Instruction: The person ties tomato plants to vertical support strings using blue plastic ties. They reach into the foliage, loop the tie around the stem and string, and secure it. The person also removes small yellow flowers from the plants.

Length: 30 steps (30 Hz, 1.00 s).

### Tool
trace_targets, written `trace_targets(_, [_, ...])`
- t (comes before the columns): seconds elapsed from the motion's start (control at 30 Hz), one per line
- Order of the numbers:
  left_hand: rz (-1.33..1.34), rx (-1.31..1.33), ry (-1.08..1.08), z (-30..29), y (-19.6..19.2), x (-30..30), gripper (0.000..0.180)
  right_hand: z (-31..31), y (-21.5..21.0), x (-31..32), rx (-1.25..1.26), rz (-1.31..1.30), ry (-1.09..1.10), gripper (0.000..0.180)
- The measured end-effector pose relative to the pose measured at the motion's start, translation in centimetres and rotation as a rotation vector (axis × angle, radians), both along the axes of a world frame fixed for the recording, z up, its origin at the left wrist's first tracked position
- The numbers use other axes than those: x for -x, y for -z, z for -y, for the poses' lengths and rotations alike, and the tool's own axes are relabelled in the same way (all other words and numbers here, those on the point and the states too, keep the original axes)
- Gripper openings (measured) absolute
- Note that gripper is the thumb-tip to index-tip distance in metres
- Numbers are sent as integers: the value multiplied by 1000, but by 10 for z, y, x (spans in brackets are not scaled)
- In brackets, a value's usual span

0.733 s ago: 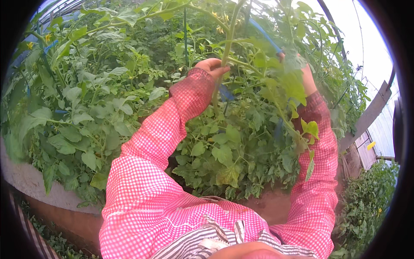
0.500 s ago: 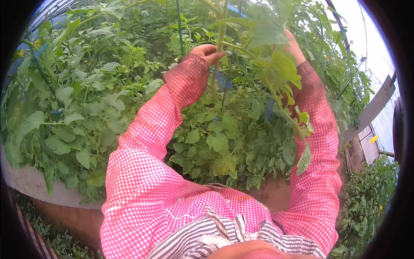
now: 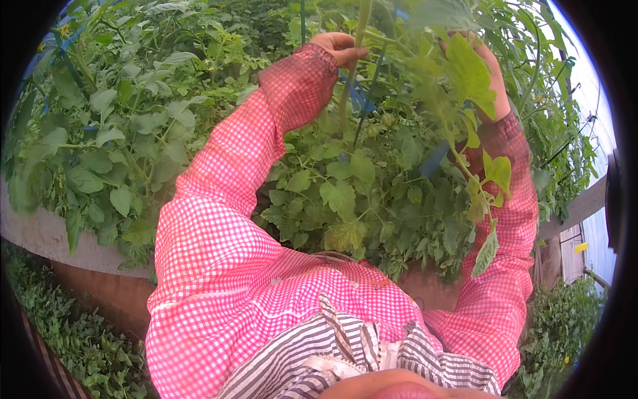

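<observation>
A thick green tomato stem (image 3: pixel 362 30) rises in front of me. My left hand (image 3: pixel 337 48) is closed about it, thumb and fingers meeting at its side. Just below that hand a blue tie (image 3: pixel 359 98) hangs at the stem beside a thin dark green string (image 3: pixel 375 76). My right hand (image 3: pixel 492 76) is raised among foliage to the right, fingers curled; a broad bright leaf (image 3: pixel 468 76) covers part of it, so what it holds is hidden. A leafy side shoot (image 3: pixel 475 183) droops in front of my right forearm.
Dense tomato plants (image 3: pixel 139 120) fill the left and the back. A pale bed edge (image 3: pixel 86 249) curves along the near left, above a brown wall (image 3: pixel 106 292). At the right are a grey plank (image 3: pixel 585 205), a small yellow tag (image 3: pixel 581 247) and low plants (image 3: pixel 565 326).
Both hands appear higher in the picture and further right. My right hand shows more beside the leaf than before. The left hand keeps its hold on the stem; the drooping shoot has shifted right.
</observation>
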<state>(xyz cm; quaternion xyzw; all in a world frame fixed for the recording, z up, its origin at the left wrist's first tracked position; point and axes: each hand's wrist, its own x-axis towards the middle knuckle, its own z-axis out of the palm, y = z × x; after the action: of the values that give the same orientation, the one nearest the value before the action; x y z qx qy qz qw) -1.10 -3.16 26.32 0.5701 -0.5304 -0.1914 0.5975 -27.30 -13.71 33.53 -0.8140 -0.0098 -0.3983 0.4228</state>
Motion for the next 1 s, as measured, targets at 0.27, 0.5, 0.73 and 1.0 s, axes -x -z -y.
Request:
trace_targets(0.27, [28, 28, 60, 0, 2, 17, 34, -2, -11, 17, -38, -222, -172, 23])
trace_targets(0.5, [-23, 11, 125, -27, -10, 48, 33, -34, -16, 7, -186, -13, 281, 24])
trace_targets(0.73, [-30, 164, 62, -43, 3, 61, 41, -57, -47, 22, 1, -61, 250, 26])
trace_targets(1.0, [-82, 474, 183, -68, 16, 66, 31, -26, -51, -6, -226, 283, 130, 31])
